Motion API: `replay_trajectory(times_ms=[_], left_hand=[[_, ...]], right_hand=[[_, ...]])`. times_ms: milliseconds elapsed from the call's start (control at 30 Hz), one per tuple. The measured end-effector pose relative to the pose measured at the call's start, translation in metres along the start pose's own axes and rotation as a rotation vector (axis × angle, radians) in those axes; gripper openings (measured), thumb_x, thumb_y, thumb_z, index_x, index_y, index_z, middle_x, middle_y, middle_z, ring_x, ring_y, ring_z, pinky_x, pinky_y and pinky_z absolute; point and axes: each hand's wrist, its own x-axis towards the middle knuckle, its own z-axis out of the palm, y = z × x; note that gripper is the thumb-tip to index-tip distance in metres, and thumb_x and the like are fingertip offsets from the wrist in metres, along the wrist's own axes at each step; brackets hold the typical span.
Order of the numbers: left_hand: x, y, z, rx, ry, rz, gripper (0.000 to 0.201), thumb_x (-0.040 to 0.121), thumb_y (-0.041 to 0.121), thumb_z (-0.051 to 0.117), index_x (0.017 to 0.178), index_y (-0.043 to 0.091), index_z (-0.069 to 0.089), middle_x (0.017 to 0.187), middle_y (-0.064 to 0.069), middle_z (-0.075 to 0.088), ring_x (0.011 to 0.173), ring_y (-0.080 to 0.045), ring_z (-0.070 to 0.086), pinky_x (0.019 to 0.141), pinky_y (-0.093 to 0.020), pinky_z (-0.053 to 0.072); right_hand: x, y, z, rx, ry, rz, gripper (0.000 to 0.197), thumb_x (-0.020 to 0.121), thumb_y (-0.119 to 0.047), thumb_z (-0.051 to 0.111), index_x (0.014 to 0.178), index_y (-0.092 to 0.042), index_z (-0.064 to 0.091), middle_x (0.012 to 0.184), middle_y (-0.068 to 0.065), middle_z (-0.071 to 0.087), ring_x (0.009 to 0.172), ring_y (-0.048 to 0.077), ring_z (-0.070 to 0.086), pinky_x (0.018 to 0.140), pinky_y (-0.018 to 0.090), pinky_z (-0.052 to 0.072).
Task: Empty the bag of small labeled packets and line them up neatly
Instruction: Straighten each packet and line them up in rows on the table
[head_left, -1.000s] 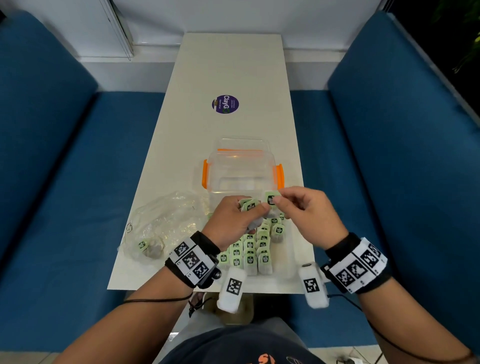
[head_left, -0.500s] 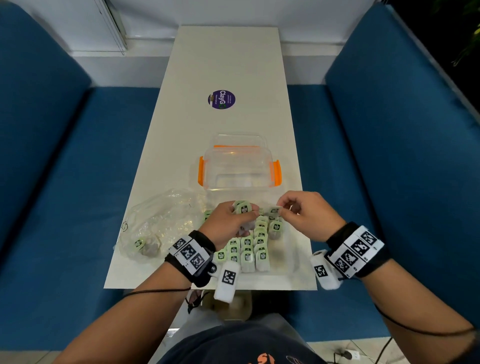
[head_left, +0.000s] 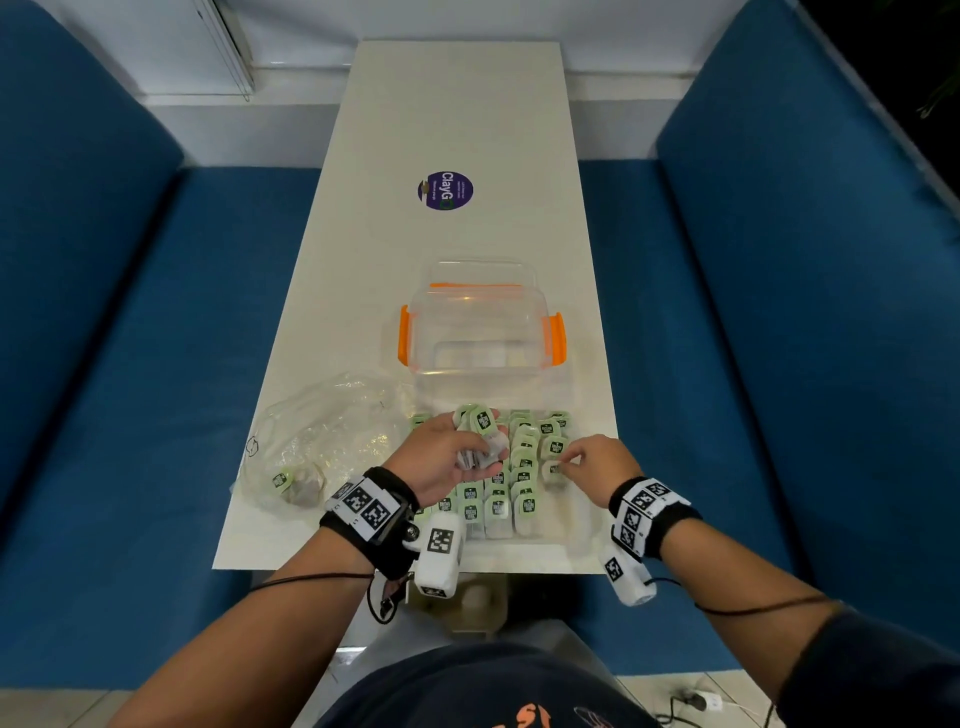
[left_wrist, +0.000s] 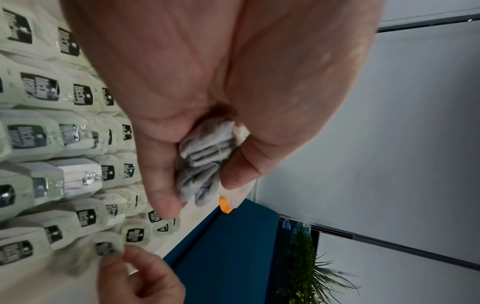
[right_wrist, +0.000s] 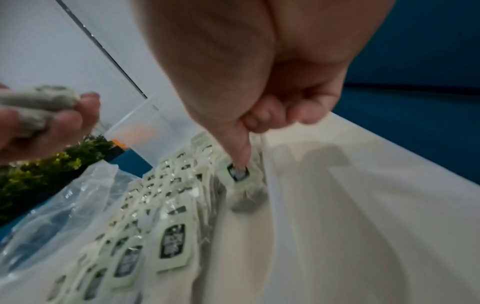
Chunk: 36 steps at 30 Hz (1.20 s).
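Right hand (head_left: 597, 465) pinching one packet (head_left: 551, 472) at rows' (head_left: 498, 499) right end, near table's (head_left: 452, 130) front edge; left hand (head_left: 447, 457) clutching spare packets (head_left: 480, 439).

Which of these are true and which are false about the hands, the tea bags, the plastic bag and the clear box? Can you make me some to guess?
1. The left hand grips a bunch of tea bags. True.
2. The right hand is holding the clear box. False: it pinches one tea bag at the right edge of the rows, and the box stands apart, farther up the table.
3. The plastic bag is completely empty. False: one tea bag still lies inside it.
4. The clear box has orange latches. True.
5. The rows of tea bags lie inside the clear box. False: they lie in front of it, near the table's front edge.
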Motion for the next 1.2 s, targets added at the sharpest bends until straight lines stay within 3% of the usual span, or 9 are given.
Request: replay_trajectory(times_ms=[200, 367, 500, 600, 767, 900, 1033, 1100, 1200], left_hand=[[-0.004, -0.006, -0.005, 0.025, 0.019, 0.014, 0.043, 0.091, -0.013, 0.058, 0.133, -0.005, 0.056, 0.119, -0.022, 0.070, 0.106, -0.036, 0.070, 0.087, -0.042, 0.060], [-0.007, -0.011, -0.010, 0.043, 0.034, 0.006, 0.040, 0.092, -0.010, 0.059, 0.132, -0.008, 0.056, 0.126, -0.022, 0.069, 0.108, -0.035, 0.071, 0.093, -0.045, 0.058], [-0.010, -0.013, -0.011, 0.046, 0.029, -0.004, 0.040, 0.093, -0.009, 0.059, 0.133, -0.007, 0.056, 0.127, -0.019, 0.069, 0.115, -0.039, 0.068, 0.095, -0.045, 0.058], [-0.011, -0.014, -0.012, 0.043, 0.029, 0.007, 0.039, 0.094, -0.009, 0.059, 0.133, -0.007, 0.056, 0.128, -0.020, 0.069, 0.106, -0.035, 0.071, 0.095, -0.047, 0.056], [-0.012, -0.018, -0.012, 0.077, 0.032, 0.011, 0.033, 0.093, -0.009, 0.059, 0.127, -0.009, 0.060, 0.126, -0.024, 0.068, 0.101, -0.033, 0.070, 0.089, -0.043, 0.059], [-0.011, -0.021, -0.014, 0.104, 0.017, 0.014, 0.032, 0.093, -0.008, 0.061, 0.125, -0.011, 0.058, 0.123, -0.025, 0.069, 0.113, -0.041, 0.068, 0.098, -0.048, 0.056], [-0.010, -0.022, -0.013, 0.071, -0.030, 0.006, 0.017, 0.096, -0.008, 0.058, 0.093, 0.001, 0.072, 0.121, -0.026, 0.070, 0.115, -0.043, 0.067, 0.101, -0.052, 0.053], [-0.009, -0.022, -0.012, 0.068, -0.032, 0.000, 0.006, 0.097, -0.007, 0.058, 0.099, -0.007, 0.064, 0.120, -0.029, 0.069, 0.114, -0.042, 0.068, 0.097, -0.047, 0.057], [-0.008, -0.020, -0.011, 0.087, -0.041, 0.008, 0.009, 0.098, -0.004, 0.059, 0.106, -0.007, 0.060, 0.120, -0.028, 0.069, 0.114, -0.041, 0.068, 0.090, -0.042, 0.061]], right_hand=[[0.002, -0.004, 0.000, -0.027, 0.146, -0.024, 0.019, 0.097, -0.033, 0.062, 0.108, -0.032, 0.077, 0.110, -0.004, 0.075, 0.092, 0.016, 0.064, 0.070, 0.026, 0.044], [0.001, -0.004, 0.000, -0.156, 0.117, -0.057, 0.026, 0.097, -0.039, 0.062, 0.120, -0.030, 0.068, 0.109, -0.002, 0.072, 0.100, 0.020, 0.065, 0.073, 0.029, 0.046], [0.003, -0.007, -0.005, -0.170, 0.163, -0.079, 0.033, 0.097, -0.045, 0.059, 0.125, -0.028, 0.055, 0.102, -0.004, 0.067, 0.087, 0.018, 0.060, 0.068, 0.031, 0.042], [0.007, -0.010, -0.012, -0.185, 0.138, -0.143, 0.035, 0.099, -0.043, 0.055, 0.132, -0.030, 0.057, 0.111, 0.000, 0.067, 0.099, 0.023, 0.064, 0.074, 0.033, 0.047], [0.017, -0.012, -0.014, -0.303, 0.049, -0.165, 0.022, 0.102, -0.039, 0.055, 0.113, -0.028, 0.072, 0.117, 0.001, 0.065, 0.102, 0.025, 0.064, 0.078, 0.033, 0.048], [0.017, -0.014, -0.015, -0.321, 0.057, -0.173, 0.023, 0.103, -0.037, 0.054, 0.113, -0.027, 0.072, 0.115, 0.000, 0.065, 0.102, 0.024, 0.064, 0.076, 0.032, 0.048], [0.014, -0.020, -0.018, -0.288, 0.086, -0.160, 0.025, 0.102, -0.038, 0.055, 0.117, -0.027, 0.071, 0.118, -0.001, 0.067, 0.104, 0.024, 0.065, 0.079, 0.034, 0.051], [0.010, -0.022, -0.022, -0.278, 0.094, -0.153, 0.029, 0.102, -0.041, 0.054, 0.123, -0.026, 0.067, 0.121, -0.001, 0.066, 0.105, 0.023, 0.064, 0.081, 0.035, 0.050], [-0.001, -0.030, -0.031, -0.171, 0.126, -0.187, 0.029, 0.101, -0.044, 0.056, 0.121, -0.025, 0.065, 0.109, -0.003, 0.065, 0.097, 0.020, 0.063, 0.079, 0.033, 0.050]])
